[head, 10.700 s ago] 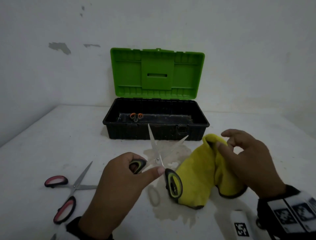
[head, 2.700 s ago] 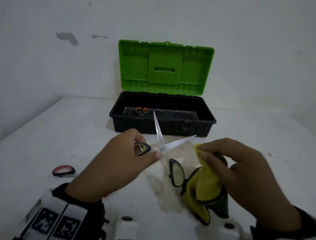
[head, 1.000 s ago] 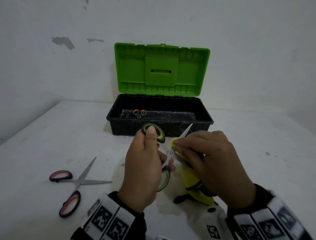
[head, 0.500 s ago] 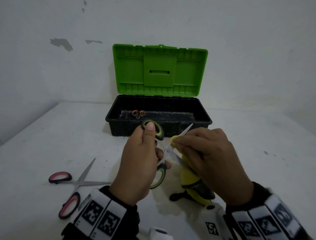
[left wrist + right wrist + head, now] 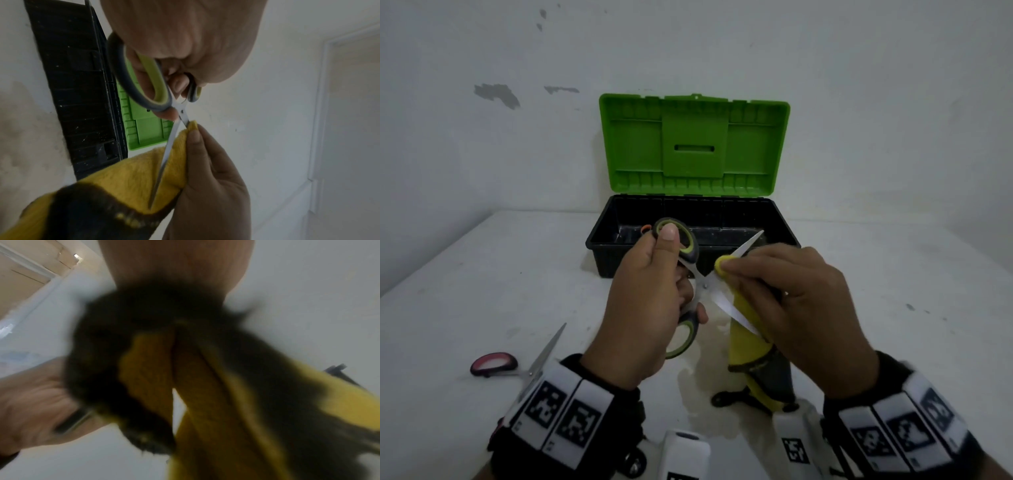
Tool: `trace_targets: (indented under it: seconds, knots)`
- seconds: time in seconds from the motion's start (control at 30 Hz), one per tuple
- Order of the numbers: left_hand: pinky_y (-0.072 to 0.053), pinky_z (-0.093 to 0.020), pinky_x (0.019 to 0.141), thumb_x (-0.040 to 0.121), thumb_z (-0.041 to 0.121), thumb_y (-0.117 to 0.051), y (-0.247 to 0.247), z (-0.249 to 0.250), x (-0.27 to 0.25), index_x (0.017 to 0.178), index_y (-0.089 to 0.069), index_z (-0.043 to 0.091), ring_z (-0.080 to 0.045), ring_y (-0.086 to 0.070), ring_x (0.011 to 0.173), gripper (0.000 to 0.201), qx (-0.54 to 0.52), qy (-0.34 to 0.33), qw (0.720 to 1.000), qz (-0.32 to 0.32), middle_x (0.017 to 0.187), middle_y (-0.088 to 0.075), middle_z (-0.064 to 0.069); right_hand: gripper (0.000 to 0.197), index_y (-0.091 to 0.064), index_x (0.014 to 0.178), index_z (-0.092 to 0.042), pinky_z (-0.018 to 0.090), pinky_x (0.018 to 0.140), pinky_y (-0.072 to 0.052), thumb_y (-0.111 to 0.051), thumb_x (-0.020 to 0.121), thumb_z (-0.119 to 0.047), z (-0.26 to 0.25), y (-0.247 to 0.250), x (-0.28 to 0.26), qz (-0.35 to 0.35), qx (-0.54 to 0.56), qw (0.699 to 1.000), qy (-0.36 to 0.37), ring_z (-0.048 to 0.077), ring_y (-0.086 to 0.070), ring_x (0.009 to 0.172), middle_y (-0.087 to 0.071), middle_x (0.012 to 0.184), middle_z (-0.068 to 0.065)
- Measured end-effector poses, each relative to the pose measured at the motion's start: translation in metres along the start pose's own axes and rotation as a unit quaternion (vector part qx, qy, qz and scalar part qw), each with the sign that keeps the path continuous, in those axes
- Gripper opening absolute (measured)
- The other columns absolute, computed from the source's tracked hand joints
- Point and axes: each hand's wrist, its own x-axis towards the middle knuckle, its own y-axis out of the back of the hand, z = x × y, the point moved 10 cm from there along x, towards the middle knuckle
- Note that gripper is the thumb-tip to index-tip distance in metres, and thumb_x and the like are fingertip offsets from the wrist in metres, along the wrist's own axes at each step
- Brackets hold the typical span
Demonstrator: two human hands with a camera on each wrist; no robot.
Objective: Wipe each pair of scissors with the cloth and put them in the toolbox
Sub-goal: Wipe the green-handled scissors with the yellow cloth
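Green-handled scissors (image 5: 690, 274) held up off the bench (image 5: 482, 274), just in front of the open toolbox (image 5: 599, 246), blades spread apart. Left hand (image 5: 643, 308) grips the handles: thumb lies over the upper loop, fingers (image 5: 144, 71) curl through and around the lower one. Right hand (image 5: 794, 305) pinches the yellow cloth (image 5: 748, 346) around the upper blade just beyond the pivot; fingertips (image 5: 726, 269) press the cloth fold onto the steel, blade tip pokes out past them toward the toolbox. Lower blade lies bare against the cloth hanging under the right hand. Cloth tail trails down to the bench, dark edging at the bottom. Right wrist view is blurred, shows only cloth. Red-handled scissors (image 5: 517, 366) lie open on the bench at near left, well apart from both hands. Orange-handled item (image 5: 645, 229) sits inside the toolbox, mostly hidden behind the left thumb.
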Motion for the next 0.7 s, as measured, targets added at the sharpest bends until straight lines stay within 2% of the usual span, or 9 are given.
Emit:
trace_targets:
  seconds: [0.07,0.13,0.2,0.27,0.33,0.43,0.6,0.63,0.7]
  knots:
    - [-0.048,-0.031,0.045,0.102,0.036,-0.04,-0.001,0.002,0.002,0.068,-0.052,0.026,-0.017,-0.021,0.049,0.038,-0.002,-0.003,1.0,0.001,0.068,-0.013,-0.011,0.011,-0.078,0.096,-0.018,0.034,0.069,-0.05,-0.073,0.086,-0.016,0.014,0.011,0.007,0.04,0.013,0.999,-0.036,0.002,-0.063,0.082,-0.074,0.087,-0.006]
    - [-0.047,-0.031,0.044,0.102,0.036,-0.04,-0.001,0.005,0.004,0.07,-0.049,0.022,-0.017,-0.022,0.048,0.036,-0.004,-0.005,1.0,0.006,0.066,-0.014,-0.009,0.013,-0.078,0.097,-0.017,0.035,0.071,-0.052,-0.074,0.085,-0.013,0.018,0.014,0.01,0.054,0.029,0.997,-0.056,0.005,-0.065,0.084,-0.074,0.089,-0.006]
    - [-0.046,-0.031,0.043,0.102,0.035,-0.04,0.0,0.008,0.005,0.061,-0.051,0.027,-0.016,-0.022,0.046,0.043,-0.01,-0.005,1.0,0.006,0.067,-0.013,-0.009,0.014,-0.078,0.098,-0.017,0.037,0.069,-0.05,-0.073,0.085,-0.014,0.008,0.008,0.009,0.036,0.019,0.999,-0.036,0.008,-0.064,0.082,-0.073,0.088,-0.005]
    - [-0.045,-0.031,0.043,0.102,0.035,-0.04,-0.001,0.009,0.003,0.052,-0.051,0.032,-0.015,-0.023,0.046,0.052,-0.009,-0.008,1.0,0.003,0.066,-0.014,-0.008,0.014,-0.077,0.098,-0.018,0.036,0.068,-0.048,-0.073,0.085,-0.016,0.003,0.006,0.006,0.027,0.007,0.999,-0.019,0.005,-0.061,0.081,-0.072,0.088,-0.005]
    - [-0.046,-0.031,0.044,0.102,0.034,-0.04,-0.002,0.008,0.002,0.05,-0.05,0.033,-0.014,-0.025,0.045,0.053,-0.003,-0.011,1.0,0.002,0.062,-0.018,-0.005,0.013,-0.077,0.097,-0.019,0.033,0.071,-0.05,-0.074,0.085,-0.015,0.016,0.012,0.007,0.048,0.024,0.997,-0.049,0.001,-0.063,0.084,-0.073,0.089,-0.008]
    - [-0.046,-0.03,0.044,0.102,0.035,-0.04,-0.001,0.002,0.003,0.055,-0.051,0.03,-0.014,-0.025,0.045,0.048,-0.008,0.001,1.0,0.008,0.059,-0.021,-0.003,0.013,-0.078,0.097,-0.017,0.028,0.076,-0.053,-0.074,0.085,-0.013,0.026,0.018,0.008,0.073,0.042,0.993,-0.085,0.002,-0.066,0.087,-0.074,0.091,-0.008]
    - [-0.044,-0.029,0.042,0.101,0.033,-0.041,0.004,0.0,0.0,0.071,-0.048,0.018,-0.012,-0.025,0.042,0.035,-0.011,0.012,1.0,0.018,0.058,-0.023,-0.001,0.013,-0.078,0.096,-0.019,0.023,0.075,-0.049,-0.074,0.084,-0.017,0.013,0.01,0.004,0.043,0.019,0.997,-0.062,0.001,-0.064,0.085,-0.074,0.088,-0.007]
    - [-0.044,-0.029,0.041,0.101,0.033,-0.041,0.004,0.0,-0.002,0.073,-0.047,0.016,-0.012,-0.025,0.042,0.034,-0.01,0.012,1.0,0.018,0.057,-0.023,-0.001,0.013,-0.078,0.096,-0.019,0.024,0.076,-0.05,-0.075,0.084,-0.016,0.019,0.015,0.005,0.056,0.025,0.995,-0.077,0.0,-0.065,0.085,-0.074,0.089,-0.008]
    - [-0.044,-0.029,0.041,0.101,0.033,-0.041,0.005,-0.001,-0.004,0.076,-0.046,0.013,-0.012,-0.025,0.041,0.033,-0.007,0.016,1.0,0.02,0.057,-0.023,0.0,0.013,-0.078,0.096,-0.02,0.032,0.077,-0.054,-0.075,0.085,-0.015,0.028,0.025,0.007,0.082,0.035,0.99,-0.106,0.001,-0.067,0.087,-0.074,0.09,-0.01]
